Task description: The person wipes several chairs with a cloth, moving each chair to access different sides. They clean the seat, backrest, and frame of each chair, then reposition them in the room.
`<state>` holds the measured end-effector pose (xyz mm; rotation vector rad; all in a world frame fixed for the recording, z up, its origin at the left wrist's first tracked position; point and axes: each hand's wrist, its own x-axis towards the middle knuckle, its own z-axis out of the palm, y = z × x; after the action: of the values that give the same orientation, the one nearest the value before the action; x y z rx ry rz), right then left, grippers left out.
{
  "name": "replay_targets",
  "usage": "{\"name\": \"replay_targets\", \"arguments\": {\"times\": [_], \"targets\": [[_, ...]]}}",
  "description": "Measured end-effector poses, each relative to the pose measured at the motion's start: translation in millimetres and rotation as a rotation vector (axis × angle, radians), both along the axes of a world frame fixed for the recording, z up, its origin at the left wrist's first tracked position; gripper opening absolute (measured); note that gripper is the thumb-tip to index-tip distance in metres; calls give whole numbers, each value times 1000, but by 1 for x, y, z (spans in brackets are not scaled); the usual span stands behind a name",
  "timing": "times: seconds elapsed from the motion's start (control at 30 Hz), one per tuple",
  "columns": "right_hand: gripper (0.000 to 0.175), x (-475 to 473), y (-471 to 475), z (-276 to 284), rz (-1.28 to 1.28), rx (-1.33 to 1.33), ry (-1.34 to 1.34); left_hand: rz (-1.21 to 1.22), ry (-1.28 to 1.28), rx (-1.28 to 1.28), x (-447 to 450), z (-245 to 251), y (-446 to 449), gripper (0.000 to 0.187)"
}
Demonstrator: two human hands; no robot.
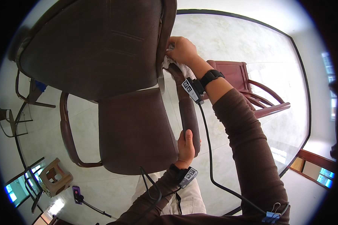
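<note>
A dark brown leather armchair stands before me, with its padded backrest (101, 50) at the upper left and its seat (135, 132) below. My right hand (182, 50) holds a whitish cloth (183, 69) against the side edge of the backrest, where the armrest's upper end lies. Lower down, my left hand (186, 147) grips the front end of the padded armrest (188, 118), thumb on top. Each wrist carries a strapped device with a black cable. The chair's other armrest (67, 137) is at the left, untouched.
A reddish wooden chair (231, 74) stands close to the right, behind my right forearm. A beige plastic stool (55, 177) and a phone on a stick (76, 194) are at the lower left. More chairs stand at the far left. Black cables (209, 149) hang from my wrists.
</note>
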<state>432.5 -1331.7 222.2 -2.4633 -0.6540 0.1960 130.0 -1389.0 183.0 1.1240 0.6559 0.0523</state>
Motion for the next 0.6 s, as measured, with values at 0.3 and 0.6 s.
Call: {"name": "replay_targets", "arguments": {"times": [0.3, 0.6], "targets": [[29, -38, -2, -4, 114, -118, -179, -7, 4, -107, -3, -7, -2, 55], [25, -129, -84, 20, 406, -224, -218, -6, 16, -100, -1, -9, -4, 61]]}}
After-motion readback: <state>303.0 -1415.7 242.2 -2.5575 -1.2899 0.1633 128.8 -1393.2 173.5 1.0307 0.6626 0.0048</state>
